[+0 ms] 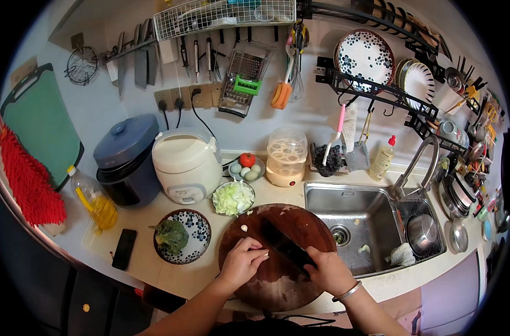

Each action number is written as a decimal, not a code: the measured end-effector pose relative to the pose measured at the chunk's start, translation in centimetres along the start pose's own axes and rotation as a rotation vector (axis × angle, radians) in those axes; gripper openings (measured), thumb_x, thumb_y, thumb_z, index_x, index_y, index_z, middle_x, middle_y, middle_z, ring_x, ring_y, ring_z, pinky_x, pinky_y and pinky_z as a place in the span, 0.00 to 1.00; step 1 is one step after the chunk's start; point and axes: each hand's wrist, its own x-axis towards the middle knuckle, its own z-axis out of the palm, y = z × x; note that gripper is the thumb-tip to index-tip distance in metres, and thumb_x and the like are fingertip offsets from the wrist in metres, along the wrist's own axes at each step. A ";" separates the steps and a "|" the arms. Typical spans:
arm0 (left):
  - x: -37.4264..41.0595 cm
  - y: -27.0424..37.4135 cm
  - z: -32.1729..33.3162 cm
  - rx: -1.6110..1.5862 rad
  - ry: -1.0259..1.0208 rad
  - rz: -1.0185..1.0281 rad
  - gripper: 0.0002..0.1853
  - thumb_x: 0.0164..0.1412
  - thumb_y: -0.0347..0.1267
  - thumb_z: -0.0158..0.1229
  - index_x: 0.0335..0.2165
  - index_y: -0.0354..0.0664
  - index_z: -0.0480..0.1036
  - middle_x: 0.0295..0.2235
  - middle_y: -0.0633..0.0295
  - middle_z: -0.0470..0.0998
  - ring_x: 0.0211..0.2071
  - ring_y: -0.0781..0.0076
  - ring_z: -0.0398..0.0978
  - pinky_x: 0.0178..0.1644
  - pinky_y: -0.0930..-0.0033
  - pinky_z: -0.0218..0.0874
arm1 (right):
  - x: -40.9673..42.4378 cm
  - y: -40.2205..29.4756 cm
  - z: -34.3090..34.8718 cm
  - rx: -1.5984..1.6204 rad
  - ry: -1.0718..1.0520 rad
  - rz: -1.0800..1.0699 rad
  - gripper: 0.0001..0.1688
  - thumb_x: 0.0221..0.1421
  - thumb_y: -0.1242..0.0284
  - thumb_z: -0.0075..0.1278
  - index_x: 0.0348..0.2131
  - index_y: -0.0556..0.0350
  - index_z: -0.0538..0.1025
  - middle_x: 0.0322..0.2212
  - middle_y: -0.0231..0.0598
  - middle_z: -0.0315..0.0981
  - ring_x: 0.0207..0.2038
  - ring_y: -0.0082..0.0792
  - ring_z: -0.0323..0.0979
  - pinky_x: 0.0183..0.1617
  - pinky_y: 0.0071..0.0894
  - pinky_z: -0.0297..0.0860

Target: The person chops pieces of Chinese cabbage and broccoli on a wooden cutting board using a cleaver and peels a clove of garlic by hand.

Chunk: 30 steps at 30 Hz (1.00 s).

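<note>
On the round wooden chopping board (280, 290), my left hand (243, 258) pinches a small pale piece, probably a garlic clove (266, 253), between its fingertips. My right hand (328, 269) grips the handle of a dark-bladed kitchen knife (282, 243), whose blade slants up and left over the board. Another whitish clove (244, 228) lies on the board just above my left hand. Beyond the board's upper left edge sits a bowl of cut lettuce (233, 197). A patterned plate (198, 227) with a green leafy vegetable (171, 237) is further left.
The steel sink (360, 252) adjoins the board on the right. A rice cooker (187, 168), an egg cooker (286, 159) and a bowl of eggs with a tomato (247, 160) stand behind. A phone (124, 249) and an oil bottle (96, 206) are at the left.
</note>
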 end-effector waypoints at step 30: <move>-1.3 0.0 1.0 -0.016 0.173 -0.085 0.08 0.45 0.26 0.67 0.28 0.39 0.77 0.29 0.61 0.76 0.32 0.60 0.74 0.36 0.64 0.67 | 0.0 -3.6 -4.6 -0.308 -0.164 -0.163 0.18 0.48 0.71 0.52 0.41 0.51 0.69 0.23 0.47 0.76 0.29 0.49 0.77 0.31 0.47 0.73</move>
